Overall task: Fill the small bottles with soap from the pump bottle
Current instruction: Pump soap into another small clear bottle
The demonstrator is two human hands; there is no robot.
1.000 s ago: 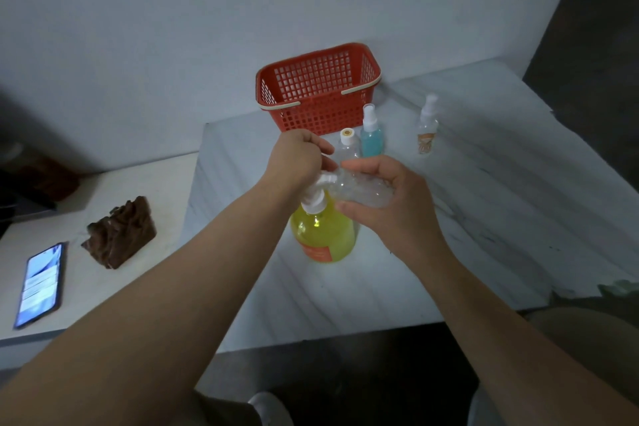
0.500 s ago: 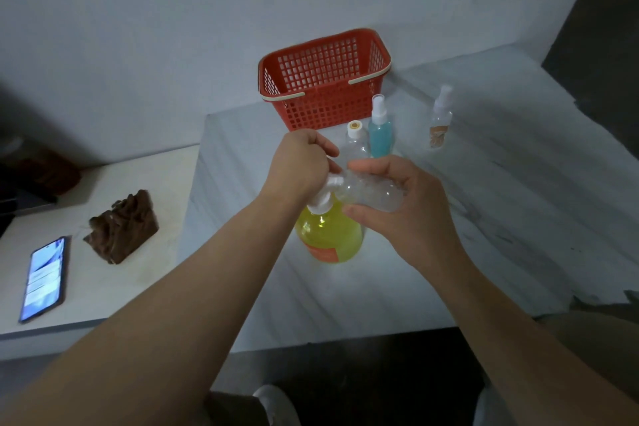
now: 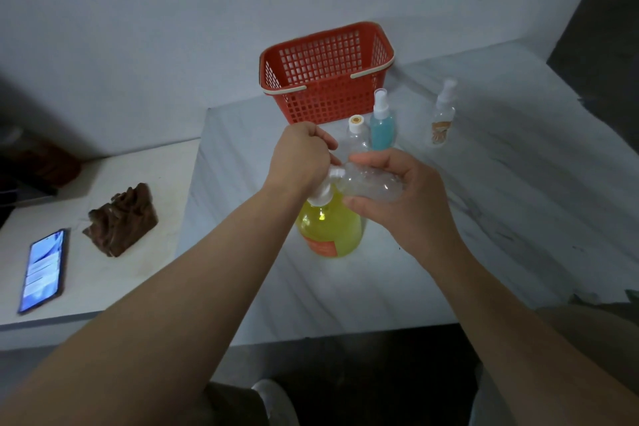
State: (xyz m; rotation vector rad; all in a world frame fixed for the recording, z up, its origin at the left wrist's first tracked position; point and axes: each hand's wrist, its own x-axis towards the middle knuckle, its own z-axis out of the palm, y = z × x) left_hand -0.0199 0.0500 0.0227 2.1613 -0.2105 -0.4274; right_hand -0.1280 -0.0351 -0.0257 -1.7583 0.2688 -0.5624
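1. Evidently the filling step is in hand. The pump bottle [image 3: 328,228], holding yellow soap, stands on the tabletop [image 3: 484,225] towards its front edge and left of the middle.
2. The left hand [image 3: 301,157] is curled down over the pump head, gripping it from above. The right hand [image 3: 404,204] grips a clear small bottle [image 3: 371,183] round its body, tipped almost on its side, with its mouth at the pump spout.
3. No soap shows inside that bottle, so I judge the fill barely begun. Whether the spout sits truly inside the neck is hidden by the fingers.
4. The next move calls for a slow press on the pump, with the narrow mouth held steady under the spout. A tilt this flat could let soap run back out, so raising the mouth seems wise.
5. Farther back, a capped clear bottle [image 3: 354,138] and a blue spray bottle [image 3: 382,126] stand just beside each other. A labelled spray bottle [image 3: 442,117] stands apart towards the right edge. All three are closed and none blocks the hands.
6. A red basket [image 3: 325,79] sits at the far edge against the wall.
7. Off the left edge, a lower side surface [image 3: 103,287] carries a phone [image 3: 43,270] and a brown carved block [image 3: 121,218], well apart from the work.
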